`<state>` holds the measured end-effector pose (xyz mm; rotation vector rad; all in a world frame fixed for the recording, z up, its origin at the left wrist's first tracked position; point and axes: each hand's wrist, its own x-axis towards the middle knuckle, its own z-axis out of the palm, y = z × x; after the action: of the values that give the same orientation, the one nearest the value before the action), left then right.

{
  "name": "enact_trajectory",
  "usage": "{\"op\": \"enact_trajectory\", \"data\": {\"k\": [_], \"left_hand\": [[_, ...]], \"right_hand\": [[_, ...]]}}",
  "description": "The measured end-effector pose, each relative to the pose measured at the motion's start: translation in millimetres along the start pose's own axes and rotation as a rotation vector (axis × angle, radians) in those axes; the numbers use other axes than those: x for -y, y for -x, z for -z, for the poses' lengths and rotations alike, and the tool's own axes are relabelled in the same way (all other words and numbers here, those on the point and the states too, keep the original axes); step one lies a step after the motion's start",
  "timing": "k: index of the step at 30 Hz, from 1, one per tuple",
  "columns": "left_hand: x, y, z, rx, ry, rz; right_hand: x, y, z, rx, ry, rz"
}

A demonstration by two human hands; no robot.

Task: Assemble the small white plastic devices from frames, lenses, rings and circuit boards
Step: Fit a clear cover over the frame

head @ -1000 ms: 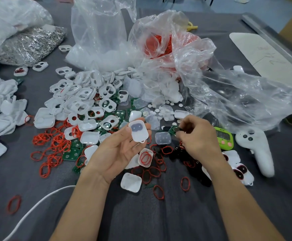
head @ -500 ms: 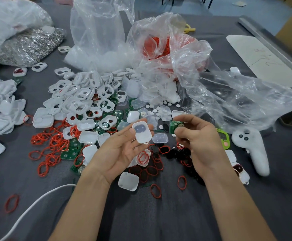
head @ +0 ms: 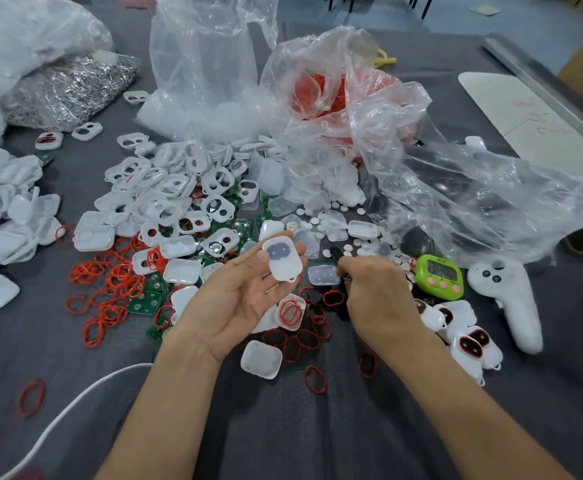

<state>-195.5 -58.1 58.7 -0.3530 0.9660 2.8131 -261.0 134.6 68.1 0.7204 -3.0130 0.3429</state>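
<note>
Pinching a white device (head: 282, 258) between thumb and fingertips, left hand (head: 238, 303) sits palm-up; right hand (head: 376, 294) beside it curls knuckles-up, contents impossible to tell.

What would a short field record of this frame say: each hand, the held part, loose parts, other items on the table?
left hand: palm up, thumb and fingertips holding a white casing with a dark two-lobed patch
right hand: knuckles up, fingers curled down among the loose parts; what it holds is hidden
loose parts: white frames, red rings, green circuit boards
other items: green timer, white controller, clear plastic bags
</note>
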Motion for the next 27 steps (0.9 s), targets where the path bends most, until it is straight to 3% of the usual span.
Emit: {"op": "enact_trajectory", "data": {"k": [5, 6, 9, 11, 13, 20, 27], "left_hand": [[4, 0, -6, 0.012, -0.006, -0.001], [4, 0, -6, 0.012, -0.008, 0.002], [4, -1, -2, 0.000, 0.014, -0.004], [6, -2, 1, -0.017, 0.017, 0.000], [7, -4, 3, -0.015, 0.017, 0.002], [10, -3, 1, 0.062, -0.063, -0.040], [13, 0, -1, 0.075, -0.054, -0.038]], "right_hand": [[-7, -9, 3, 0.034, -0.120, -0.106], [-10, -11, 8, 0.001, -0.284, -0.211], [-8, -10, 27, -0.071, -1.162, -0.596], [-1, -3, 33, 0.032, -1.551, -0.645], [9, 4, 36, 0.132, -1.704, -0.600], [27, 9, 38, -0.074, -1.497, -0.479], [32, 2, 48, 0.030, -1.342, -0.331]]}}
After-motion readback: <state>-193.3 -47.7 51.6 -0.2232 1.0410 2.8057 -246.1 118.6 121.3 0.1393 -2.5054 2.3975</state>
